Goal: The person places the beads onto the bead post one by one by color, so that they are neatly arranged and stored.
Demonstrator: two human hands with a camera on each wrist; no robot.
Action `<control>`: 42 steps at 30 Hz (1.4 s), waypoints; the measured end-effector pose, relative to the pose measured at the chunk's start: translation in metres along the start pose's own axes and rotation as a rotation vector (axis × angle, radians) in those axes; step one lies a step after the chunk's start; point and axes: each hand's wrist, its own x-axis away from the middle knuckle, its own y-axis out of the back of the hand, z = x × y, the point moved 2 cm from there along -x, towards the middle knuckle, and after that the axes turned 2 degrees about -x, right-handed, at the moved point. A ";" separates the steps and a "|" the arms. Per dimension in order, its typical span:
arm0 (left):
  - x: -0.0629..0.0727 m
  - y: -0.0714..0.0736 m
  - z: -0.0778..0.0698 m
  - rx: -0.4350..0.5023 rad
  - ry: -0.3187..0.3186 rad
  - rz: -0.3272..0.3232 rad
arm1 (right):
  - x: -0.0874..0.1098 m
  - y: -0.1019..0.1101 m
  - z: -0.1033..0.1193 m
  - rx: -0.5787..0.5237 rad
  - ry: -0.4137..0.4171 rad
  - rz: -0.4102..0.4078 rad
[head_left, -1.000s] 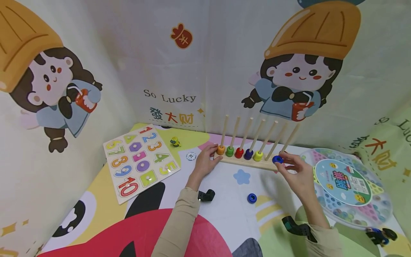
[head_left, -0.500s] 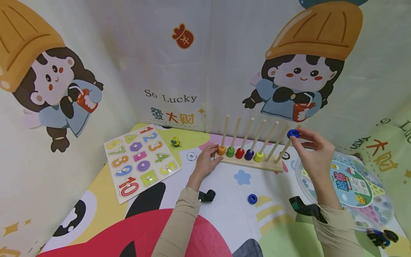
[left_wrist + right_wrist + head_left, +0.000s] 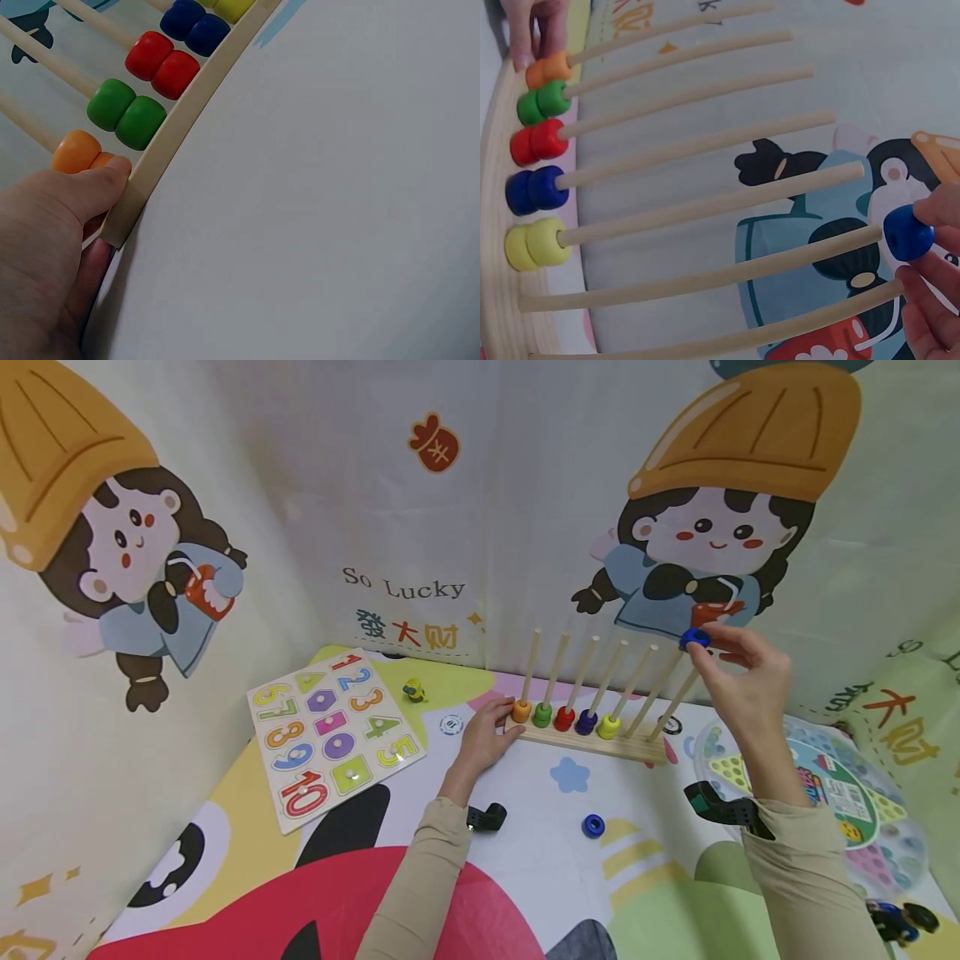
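My right hand [image 3: 750, 672] pinches a blue bead [image 3: 908, 232] between thumb and fingers. In the right wrist view the bead sits right at the tip of the sixth peg [image 3: 705, 277], one of two bare pegs. A wooden peg rack [image 3: 585, 742] stands on the table with several upright pegs. Pairs of orange [image 3: 76, 151], green [image 3: 126, 114], red [image 3: 162, 64], dark blue [image 3: 195, 27] and yellow beads [image 3: 538, 244] sit at the foot of the other pegs. With thumb and fingers my left hand [image 3: 483, 743] grips the rack's left end. Another blue bead [image 3: 593, 826] lies on the table.
A number puzzle board [image 3: 333, 735] lies at the left, with a small yellow toy figure [image 3: 413, 690] beside it. At the right is a round clear game box [image 3: 892, 835], partly behind my right forearm. A dark toy figure [image 3: 900, 920] lies near the right edge. A printed curtain hangs behind.
My right hand has lifted the blue bead up from beside the rack's right end to the tops of the pegs. My left hand stays on the rack.
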 end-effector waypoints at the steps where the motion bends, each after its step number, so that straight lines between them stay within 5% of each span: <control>1: 0.000 0.000 0.000 0.000 -0.001 0.000 | 0.000 -0.001 0.000 0.003 -0.006 0.011; 11: 0.000 -0.001 0.001 0.001 0.014 0.005 | 0.001 -0.005 -0.004 0.082 -0.067 0.087; 22: -0.001 -0.002 0.001 -0.006 0.008 0.003 | 0.017 0.016 0.001 0.029 -0.027 -0.083; 35: -0.001 -0.002 0.003 -0.004 0.015 0.007 | 0.089 -0.003 -0.039 -0.020 -0.241 0.131; 42: -0.002 -0.004 0.005 -0.010 0.018 0.002 | 0.114 -0.012 -0.056 -0.081 -0.251 0.226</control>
